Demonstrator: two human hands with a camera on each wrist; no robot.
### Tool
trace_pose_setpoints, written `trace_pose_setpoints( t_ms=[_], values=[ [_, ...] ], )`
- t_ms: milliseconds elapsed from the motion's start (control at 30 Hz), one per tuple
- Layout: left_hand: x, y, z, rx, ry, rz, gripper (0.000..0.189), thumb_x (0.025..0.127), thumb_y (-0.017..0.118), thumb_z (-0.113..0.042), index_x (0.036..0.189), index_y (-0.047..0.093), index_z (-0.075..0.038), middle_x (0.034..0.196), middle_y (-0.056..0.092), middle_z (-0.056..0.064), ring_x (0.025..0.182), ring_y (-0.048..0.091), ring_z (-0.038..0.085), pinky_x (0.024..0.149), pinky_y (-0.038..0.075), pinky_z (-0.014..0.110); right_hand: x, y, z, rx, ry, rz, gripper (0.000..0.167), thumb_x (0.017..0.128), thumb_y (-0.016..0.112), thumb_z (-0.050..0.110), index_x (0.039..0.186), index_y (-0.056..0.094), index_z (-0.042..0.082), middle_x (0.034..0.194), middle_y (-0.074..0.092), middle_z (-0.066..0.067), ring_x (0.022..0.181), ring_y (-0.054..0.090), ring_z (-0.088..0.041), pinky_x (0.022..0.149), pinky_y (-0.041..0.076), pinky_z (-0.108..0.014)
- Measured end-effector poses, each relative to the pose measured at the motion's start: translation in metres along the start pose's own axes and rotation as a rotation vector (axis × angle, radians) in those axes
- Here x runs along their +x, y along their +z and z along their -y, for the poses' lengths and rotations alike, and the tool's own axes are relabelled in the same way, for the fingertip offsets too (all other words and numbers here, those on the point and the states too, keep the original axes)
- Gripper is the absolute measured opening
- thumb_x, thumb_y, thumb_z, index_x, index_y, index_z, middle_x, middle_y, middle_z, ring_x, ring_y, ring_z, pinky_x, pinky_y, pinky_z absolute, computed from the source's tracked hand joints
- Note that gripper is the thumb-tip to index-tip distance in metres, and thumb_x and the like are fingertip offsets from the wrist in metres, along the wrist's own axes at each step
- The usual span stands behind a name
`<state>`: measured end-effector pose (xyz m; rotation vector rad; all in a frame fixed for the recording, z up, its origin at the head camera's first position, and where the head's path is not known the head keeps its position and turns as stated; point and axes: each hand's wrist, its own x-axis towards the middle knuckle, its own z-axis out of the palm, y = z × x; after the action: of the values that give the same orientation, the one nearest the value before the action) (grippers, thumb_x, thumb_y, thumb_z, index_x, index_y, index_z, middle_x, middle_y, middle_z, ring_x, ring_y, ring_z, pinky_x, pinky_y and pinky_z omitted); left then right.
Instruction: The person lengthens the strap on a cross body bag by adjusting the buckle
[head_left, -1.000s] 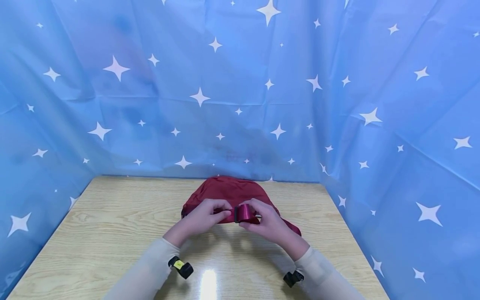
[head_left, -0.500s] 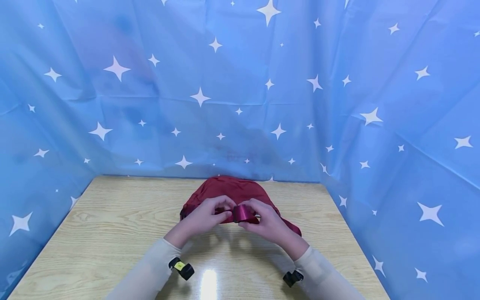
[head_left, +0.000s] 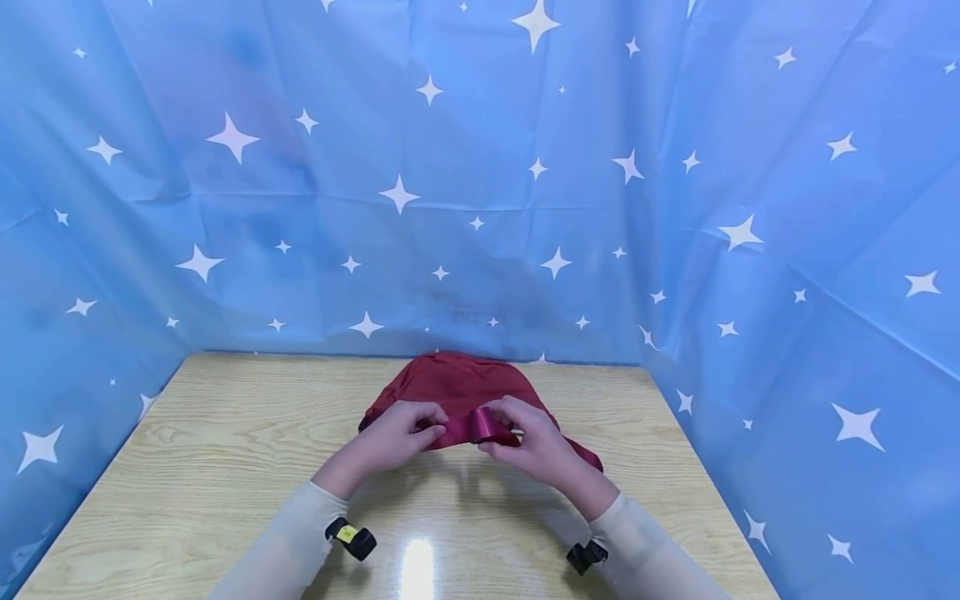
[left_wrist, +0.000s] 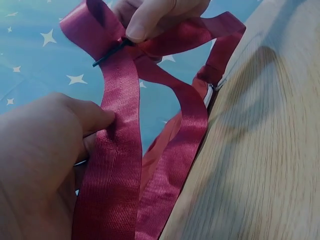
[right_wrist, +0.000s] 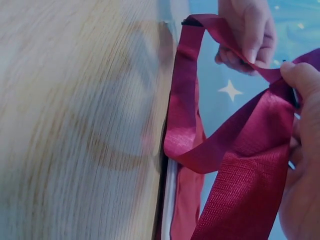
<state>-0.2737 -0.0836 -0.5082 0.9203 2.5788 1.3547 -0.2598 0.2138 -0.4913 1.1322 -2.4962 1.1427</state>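
Note:
A dark red fabric bag (head_left: 468,379) lies near the far edge of the table. Its glossy wine-red strap (left_wrist: 120,155) is raised in front of it and passes through a black slider buckle (left_wrist: 111,53), forming a loop. My left hand (head_left: 390,440) pinches the flat strap between thumb and fingers, left of the buckle. At the buckle, my right hand (head_left: 534,443) holds the strap, its thumb pressed beside the slider, with the strap's loop (head_left: 489,425) standing up near the fingertips. The fingers behind the strap are partly hidden.
The wood-grain table (head_left: 247,450) stretches out on both sides of the bag. Behind and beside it hangs a blue curtain (head_left: 465,208) with white stars. A black wrist camera (head_left: 352,537) sits on the left sleeve, another camera (head_left: 587,557) on the right.
My left hand has moved left, away from the buckle, along the strap, so more strap shows between the hands. The right hand has stayed nearly in place.

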Motion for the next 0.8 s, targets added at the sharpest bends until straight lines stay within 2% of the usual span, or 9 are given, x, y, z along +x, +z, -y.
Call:
trace_pose_setpoints(
  t_ms=[133,267,500,667,800],
  values=[
    [0.003,0.001,-0.003,-0.028,0.02,0.011,0.009,0.112,0.069,-0.018,0.107,0.075,-0.024,0.097,0.07,-0.012,0.087,0.062,0.01,0.082,0.053,0.031,0.0,0.0,-0.001,0.01,0.012,0.009,0.052,0.093,0.093,0.02,0.137,0.067,0.025,0.124,0.07,0.008,0.105,0.068,-0.013,0.087,0.064,-0.034],
    [0.006,0.003,-0.009,-0.058,0.021,0.013,0.01,0.112,0.069,-0.018,0.107,0.074,-0.026,0.097,0.069,-0.011,0.087,0.062,0.01,0.082,0.053,0.032,0.0,0.001,-0.001,0.008,-0.008,0.001,0.051,0.092,0.094,0.017,0.134,0.067,0.024,0.121,0.07,0.007,0.101,0.067,-0.013,0.084,0.064,-0.034],
    [0.012,0.008,-0.019,-0.116,0.038,0.012,0.009,0.112,0.07,-0.018,0.119,0.074,-0.022,0.104,0.072,-0.009,0.097,0.067,0.012,0.089,0.057,0.034,0.0,0.004,-0.002,-0.012,-0.022,0.004,0.046,0.092,0.094,0.018,0.127,0.066,0.023,0.116,0.069,0.008,0.096,0.066,-0.013,0.079,0.062,-0.03],
    [0.012,0.012,-0.02,-0.129,0.056,0.011,0.029,0.107,0.076,-0.014,0.133,0.066,-0.023,0.11,0.072,-0.011,0.102,0.068,0.012,0.093,0.057,0.036,0.002,0.003,0.0,-0.013,0.002,0.006,0.047,0.092,0.094,0.019,0.13,0.067,0.024,0.118,0.07,0.008,0.1,0.067,-0.012,0.082,0.063,-0.032],
    [0.012,0.014,-0.02,-0.107,0.07,0.001,0.045,0.099,0.087,-0.019,0.137,0.063,-0.025,0.109,0.072,-0.011,0.101,0.069,0.011,0.092,0.058,0.036,0.003,0.001,0.003,0.001,0.038,0.014,0.048,0.091,0.095,0.02,0.131,0.068,0.026,0.121,0.071,0.009,0.103,0.068,-0.011,0.086,0.064,-0.033]
  ],
)
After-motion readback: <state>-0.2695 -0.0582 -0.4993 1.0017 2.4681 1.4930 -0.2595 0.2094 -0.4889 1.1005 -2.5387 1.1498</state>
